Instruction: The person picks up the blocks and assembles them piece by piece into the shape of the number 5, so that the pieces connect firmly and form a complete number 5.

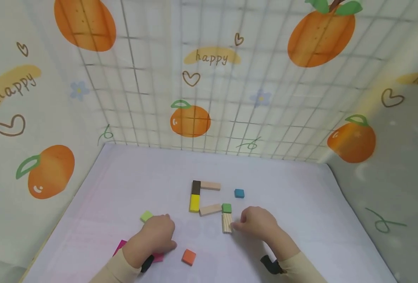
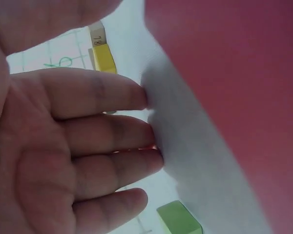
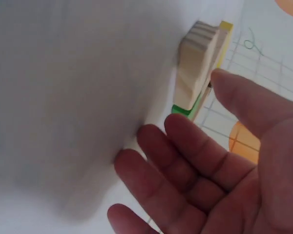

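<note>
From head cam: right hand (image 1: 256, 223) fingertips touch upright natural block (image 1: 226, 223) below green cube (image 1: 227, 208), prob. nudging it into line w/ the block row; left hand (image 1: 157, 235) rests flat beside light-green block (image 1: 146, 215); left wrist cam: fingers (image 2: 107, 126) straight, holding nothing, on white mat (image 2: 195, 146); right wrist cam: palm open, thumb near block.

Pink block (image 1: 120, 247) half under left hand (image 1: 155, 237)
</note>
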